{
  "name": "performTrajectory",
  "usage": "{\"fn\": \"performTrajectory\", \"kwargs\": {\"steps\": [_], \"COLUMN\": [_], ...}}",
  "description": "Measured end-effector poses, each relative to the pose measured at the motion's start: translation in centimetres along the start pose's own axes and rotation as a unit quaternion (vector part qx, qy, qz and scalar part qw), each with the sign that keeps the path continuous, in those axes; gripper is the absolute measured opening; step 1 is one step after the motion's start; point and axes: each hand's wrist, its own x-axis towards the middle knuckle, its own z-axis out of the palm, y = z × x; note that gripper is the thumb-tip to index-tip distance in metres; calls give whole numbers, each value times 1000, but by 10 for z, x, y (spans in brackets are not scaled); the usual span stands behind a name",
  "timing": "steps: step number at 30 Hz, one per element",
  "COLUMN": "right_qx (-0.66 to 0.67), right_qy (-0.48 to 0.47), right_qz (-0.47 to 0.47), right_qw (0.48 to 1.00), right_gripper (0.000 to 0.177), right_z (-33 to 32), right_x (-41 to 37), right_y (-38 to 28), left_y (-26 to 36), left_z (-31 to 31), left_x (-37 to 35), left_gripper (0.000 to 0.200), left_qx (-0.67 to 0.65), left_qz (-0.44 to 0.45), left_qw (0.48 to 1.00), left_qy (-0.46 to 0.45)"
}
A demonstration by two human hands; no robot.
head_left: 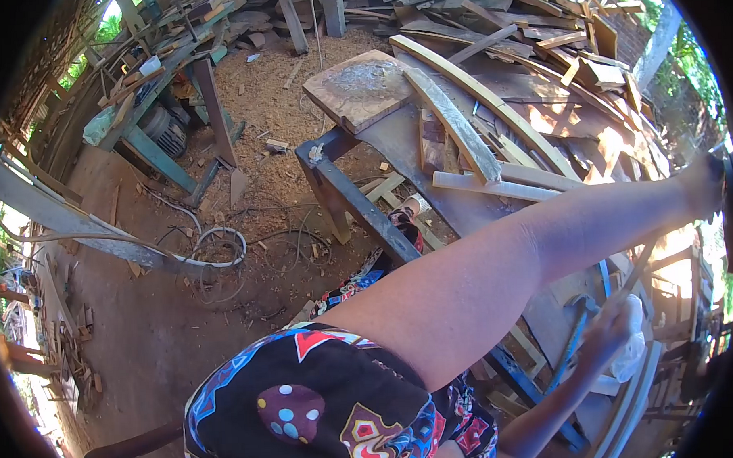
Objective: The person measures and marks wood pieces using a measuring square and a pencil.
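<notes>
From a black patterned sleeve, my left arm stretches across the view close to the camera. My left hand is dark and partly cut off at the right edge, its fingers hidden. Lower down on the right, my right hand is blurred, with its fingers closed round a whitish, translucent plastic item. A blue curved strip lies just left of that hand. Below and beside it are long pale wood strips.
A dark-framed bench bears a thick wooden board and curved wooden pieces. Scrap wood is piled behind. At left stand a motor under a green frame, a coiled cable and a long metal beam.
</notes>
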Motion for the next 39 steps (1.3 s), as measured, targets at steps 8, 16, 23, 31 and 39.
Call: {"fn": "performTrajectory", "kwargs": {"steps": [8,16,23,31,39], "right_qx": [1,4,33,48,23], "right_qy": [-28,-13,13,-27,7], "right_qz": [27,28,33,65,68], "right_qw": [999,1000,999,996,997], "right_gripper": [25,26,26,27,28], "right_z": [-12,-5,-9,-6,-6], "right_x": [19,28,-34,55,-46], "right_y": [-10,-17,-18,-31,-9], "left_y": [-38,-58,1,-17,-14], "left_z": [22,17,5,16,6], "left_x": [7,28,-5,2,5], "left_gripper": [11,9,32,29,26], "left_qx": [75,162,-38,-4,-22], "left_qz": [19,67,-11,21,23], "left_qw": [997,984,999,1000,999], "left_qy": [7,-9,-3,-15,-7]}}
